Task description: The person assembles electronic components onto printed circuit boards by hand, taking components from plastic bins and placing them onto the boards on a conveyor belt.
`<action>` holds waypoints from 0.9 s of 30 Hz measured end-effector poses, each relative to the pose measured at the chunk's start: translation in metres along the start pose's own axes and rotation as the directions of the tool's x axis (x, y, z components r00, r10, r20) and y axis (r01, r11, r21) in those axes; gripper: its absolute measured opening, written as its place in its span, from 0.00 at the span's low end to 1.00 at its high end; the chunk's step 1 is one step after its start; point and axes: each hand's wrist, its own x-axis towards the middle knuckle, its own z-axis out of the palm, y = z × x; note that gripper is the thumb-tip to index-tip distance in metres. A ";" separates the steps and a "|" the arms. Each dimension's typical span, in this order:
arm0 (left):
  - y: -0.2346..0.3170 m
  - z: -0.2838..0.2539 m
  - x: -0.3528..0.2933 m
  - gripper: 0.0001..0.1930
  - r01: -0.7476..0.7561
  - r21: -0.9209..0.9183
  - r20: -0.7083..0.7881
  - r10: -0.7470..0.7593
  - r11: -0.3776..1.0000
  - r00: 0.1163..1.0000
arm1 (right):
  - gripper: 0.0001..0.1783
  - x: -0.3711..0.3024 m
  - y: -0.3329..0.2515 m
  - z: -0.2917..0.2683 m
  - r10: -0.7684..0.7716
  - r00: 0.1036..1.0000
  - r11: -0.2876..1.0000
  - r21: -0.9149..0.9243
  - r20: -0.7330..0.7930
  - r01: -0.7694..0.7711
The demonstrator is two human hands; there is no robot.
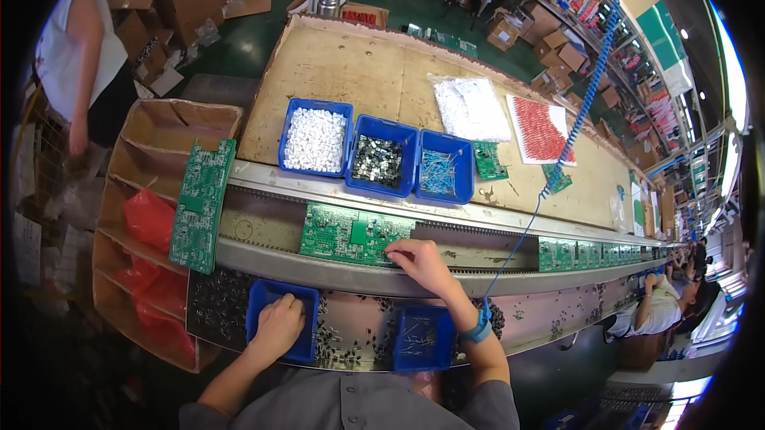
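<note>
My right hand reaches over the right end of a green circuit board lying on the conveyor rail. Its thumb and index finger are pinched together at the board's edge; whatever is between them is too small to make out. Down in a blue bin near me is my left hand, its fingers curled and the fingertips hidden. Small black components lie scattered beside that bin. Another blue bin with a few thin wire-leaded parts stands below my right wrist, which wears a blue band with a coiled cord.
Beyond the rail, blue bins hold white parts, dark metallic parts and blue-bodied leaded parts. A tall green board panel leans at left by a cardboard divider box. More boards line the rail rightward. A coiled blue cord hangs across.
</note>
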 end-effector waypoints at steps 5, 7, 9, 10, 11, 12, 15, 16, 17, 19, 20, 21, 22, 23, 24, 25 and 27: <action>0.000 0.000 0.001 0.05 -0.010 0.003 -0.006 0.010 1.000 1.000 | 0.07 0.003 0.002 -0.002 -0.054 0.998 0.998 -0.018 0.017 0.054; 0.000 -0.001 0.001 0.05 -0.012 0.016 -0.002 0.012 1.000 1.000 | 0.06 0.004 -0.001 -0.003 -0.070 0.997 0.994 -0.081 0.029 0.072; 0.000 -0.001 0.000 0.05 -0.011 0.019 0.002 0.011 1.000 1.000 | 0.06 0.005 -0.001 -0.005 -0.094 0.995 0.989 -0.110 0.028 0.096; 0.000 -0.001 0.000 0.05 -0.009 0.023 0.005 0.009 1.000 1.000 | 0.06 0.006 -0.001 -0.005 -0.118 0.993 0.983 -0.138 0.030 0.121; 0.000 -0.001 0.000 0.05 -0.009 0.023 0.005 0.009 1.000 1.000 | 0.06 0.006 -0.001 -0.004 -0.118 0.993 0.983 -0.137 0.030 0.121; 0.000 -0.001 0.000 0.05 -0.007 0.021 0.007 0.007 1.000 1.000 | 0.05 0.005 -0.001 -0.004 -0.093 0.995 0.989 -0.111 0.028 0.096; 0.000 -0.001 0.001 0.05 -0.006 0.015 0.006 0.006 1.000 1.000 | 0.05 0.006 0.004 -0.004 -0.081 0.996 0.994 -0.064 0.031 0.083; 0.000 -0.001 0.000 0.05 -0.006 0.015 0.002 0.006 1.000 1.000 | 0.05 0.006 0.005 -0.004 -0.098 0.995 0.994 -0.041 0.034 0.099; 0.000 -0.001 0.000 0.05 -0.005 0.017 0.001 0.005 1.000 1.000 | 0.05 0.006 0.005 -0.005 -0.098 0.995 0.994 -0.040 0.034 0.100; -0.001 0.000 0.000 0.05 -0.005 0.013 -0.001 0.005 1.000 1.000 | 0.05 0.007 0.004 -0.007 -0.125 0.990 0.991 -0.027 0.068 0.127; -0.001 0.001 0.000 0.05 -0.005 0.012 -0.001 0.005 1.000 1.000 | 0.05 0.008 0.004 -0.007 -0.125 0.990 0.992 -0.027 0.068 0.127; -0.002 0.001 0.000 0.05 -0.004 0.012 0.002 0.004 1.000 1.000 | 0.05 0.009 0.004 -0.007 -0.127 0.989 0.991 -0.024 0.079 0.130; -0.003 0.001 0.000 0.05 -0.005 0.012 0.006 0.004 1.000 1.000 | 0.05 0.010 0.003 -0.007 -0.129 0.988 0.991 -0.022 0.088 0.132; -0.002 0.001 0.000 0.05 -0.005 0.011 0.006 0.005 1.000 1.000 | 0.05 0.011 0.005 -0.008 -0.129 0.988 0.991 -0.022 0.088 0.131; -0.002 0.001 0.000 0.05 -0.003 0.008 0.006 0.003 1.000 1.000 | 0.06 0.012 0.008 -0.007 -0.140 0.985 0.989 -0.032 0.100 0.143; -0.002 0.000 0.000 0.05 -0.001 0.004 0.006 0.001 1.000 1.000 | 0.06 0.013 0.010 -0.007 -0.150 0.982 0.987 -0.041 0.112 0.156; -0.002 -0.001 0.000 0.05 -0.002 0.000 0.002 0.002 1.000 1.000 | 0.06 0.013 0.010 -0.008 -0.146 0.983 0.988 -0.041 0.111 0.151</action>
